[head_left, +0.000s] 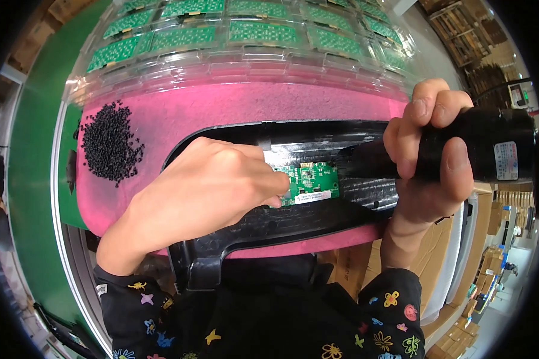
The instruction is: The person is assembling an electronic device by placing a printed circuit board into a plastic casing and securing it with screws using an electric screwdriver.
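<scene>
Green PCB (317,179) lies in blk housing (269,224), long axis L-R, left end under L hand (212,179) w/ bent fingers, can't tell if gripping, R hand (428,143) w/ fingers wrapped round blk tool (488,140) pointing L.

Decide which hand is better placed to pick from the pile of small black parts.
Probably the left hand: it is nearer the pile of small black parts, though at the green circuit board. The right hand, farther away, grips the black cylindrical tool.
</scene>
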Available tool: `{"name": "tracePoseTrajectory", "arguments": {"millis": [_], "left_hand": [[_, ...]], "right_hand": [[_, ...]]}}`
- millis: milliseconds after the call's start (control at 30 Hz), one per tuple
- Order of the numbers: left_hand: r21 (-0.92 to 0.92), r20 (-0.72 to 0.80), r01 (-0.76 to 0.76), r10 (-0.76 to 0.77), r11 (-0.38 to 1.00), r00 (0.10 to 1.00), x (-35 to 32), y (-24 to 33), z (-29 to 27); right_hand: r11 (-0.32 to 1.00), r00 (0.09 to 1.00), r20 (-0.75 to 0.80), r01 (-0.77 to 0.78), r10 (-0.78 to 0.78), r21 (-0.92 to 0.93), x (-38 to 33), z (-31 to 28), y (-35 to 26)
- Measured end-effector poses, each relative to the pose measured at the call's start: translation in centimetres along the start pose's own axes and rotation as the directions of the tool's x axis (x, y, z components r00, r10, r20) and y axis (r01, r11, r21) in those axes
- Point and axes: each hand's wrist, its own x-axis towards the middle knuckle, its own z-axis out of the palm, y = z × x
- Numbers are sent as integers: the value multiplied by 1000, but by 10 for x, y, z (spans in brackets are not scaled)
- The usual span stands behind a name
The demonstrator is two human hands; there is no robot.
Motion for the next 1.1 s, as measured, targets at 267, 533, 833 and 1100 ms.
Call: {"name": "tracePoseTrajectory", "arguments": {"millis": [267, 533, 833, 1100], "left_hand": [[-155, 74, 204, -195, 967, 978, -1, -1, -1], [-142, 79, 211, -201, 967, 976, -1, -1, -1], [-147, -136, 53, -73, 988, 988, 5, 0, 7], [-541, -80, 49, -109, 839, 991, 8, -2, 13]], "right_hand": [[999, 996, 91, -18, 15, 32, 1, 3, 7], [993, 997, 57, -48, 42, 106, -1, 4, 2], [738, 991, -48, 124, -124, 664, -11, 2, -23], [658, 975, -102, 208, -196, 724, -17, 7, -14]]}}
